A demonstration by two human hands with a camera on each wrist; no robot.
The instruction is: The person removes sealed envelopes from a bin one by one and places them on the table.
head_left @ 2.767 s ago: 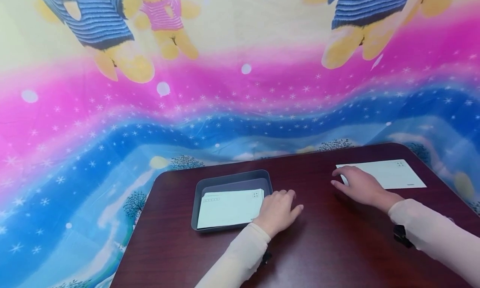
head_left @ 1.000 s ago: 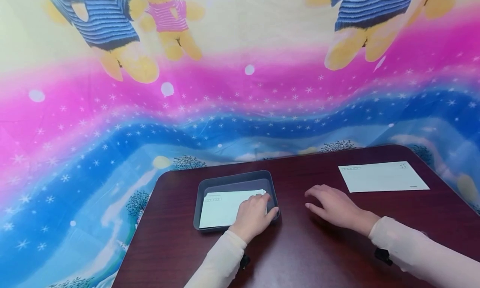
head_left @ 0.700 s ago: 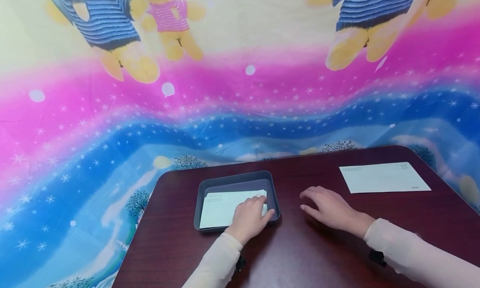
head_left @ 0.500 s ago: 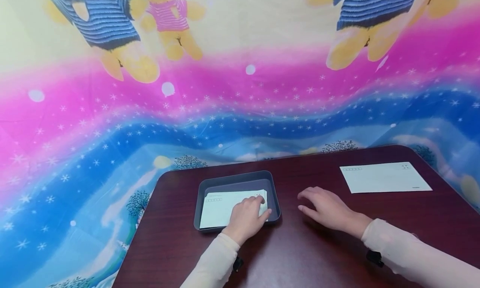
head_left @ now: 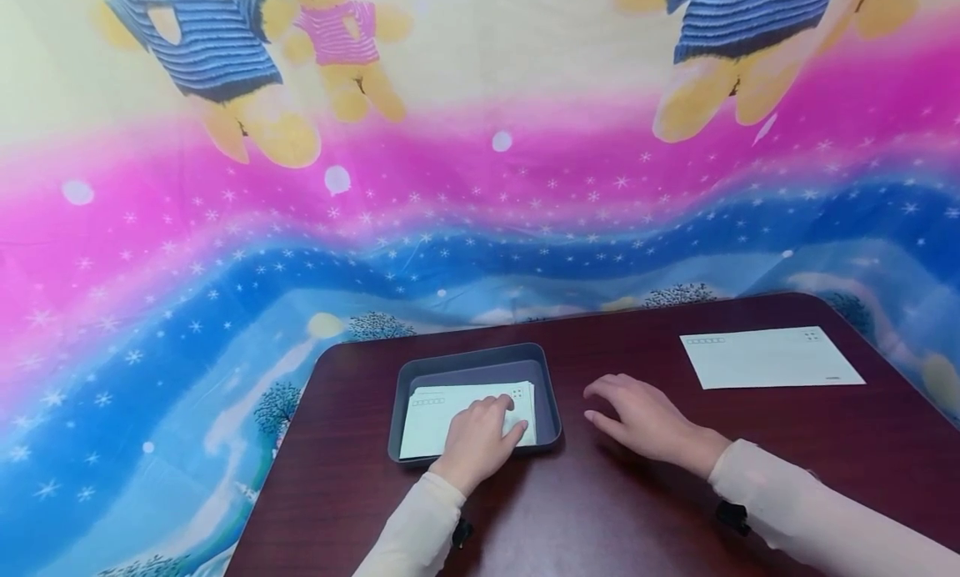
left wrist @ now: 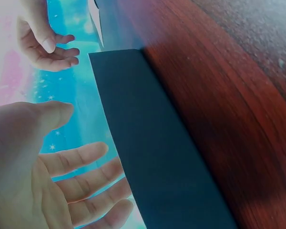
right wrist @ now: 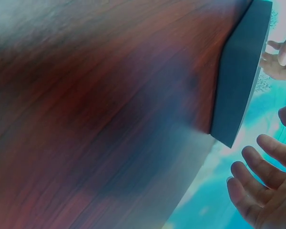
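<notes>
My left hand [head_left: 477,444] hovers over the right part of a stack of white envelopes [head_left: 431,427] in a shallow grey tray [head_left: 553,402]. Its fingers are spread and relaxed, with nothing between them; in the left wrist view the hand [left wrist: 81,176] shows beside the tray's dark outer wall [left wrist: 138,129]. To the right of the tray, my right hand [head_left: 648,418] is above the bare table, thumb and fingers parted and holding nothing. A single white envelope [head_left: 772,360] lies flat on the table, beyond the right hand.
The dark red-brown wooden table [head_left: 600,527] has rounded far corners. Directly behind it hangs a colourful cloth [head_left: 480,185] printed with bears and snowflakes. A dark wrist device [head_left: 733,517] sits under the right sleeve.
My right hand has withdrawn from the single envelope and moved left toward the tray. My left hand has shifted left, from the tray's right edge to over the stack. The envelopes stay in place.
</notes>
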